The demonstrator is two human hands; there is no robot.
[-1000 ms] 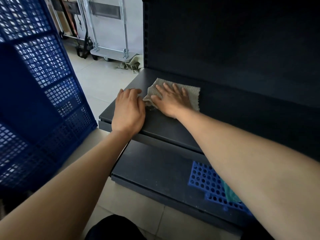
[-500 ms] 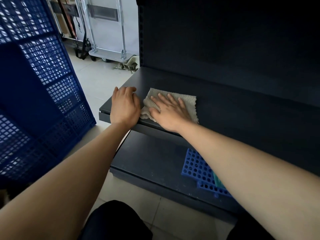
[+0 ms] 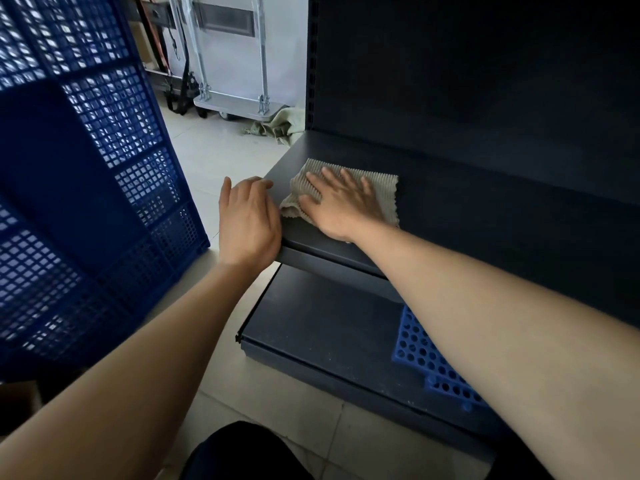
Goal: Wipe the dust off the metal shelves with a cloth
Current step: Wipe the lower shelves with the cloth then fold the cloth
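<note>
Right hand (image 3: 341, 206) flat on the cloth (image 3: 385, 189), left hand (image 3: 247, 220) loose on the shelf's (image 3: 457, 216) left corner: merely pressed, the cloth could bunch there and miss dust.

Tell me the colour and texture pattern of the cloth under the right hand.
Beige-grey with a ribbed, wavy weave, the cloth shows best in the head view.

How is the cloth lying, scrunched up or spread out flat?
Mostly spread flat. The cloth lies open on the upper shelf under the flat right hand; only its near-left corner is bunched up.
</note>
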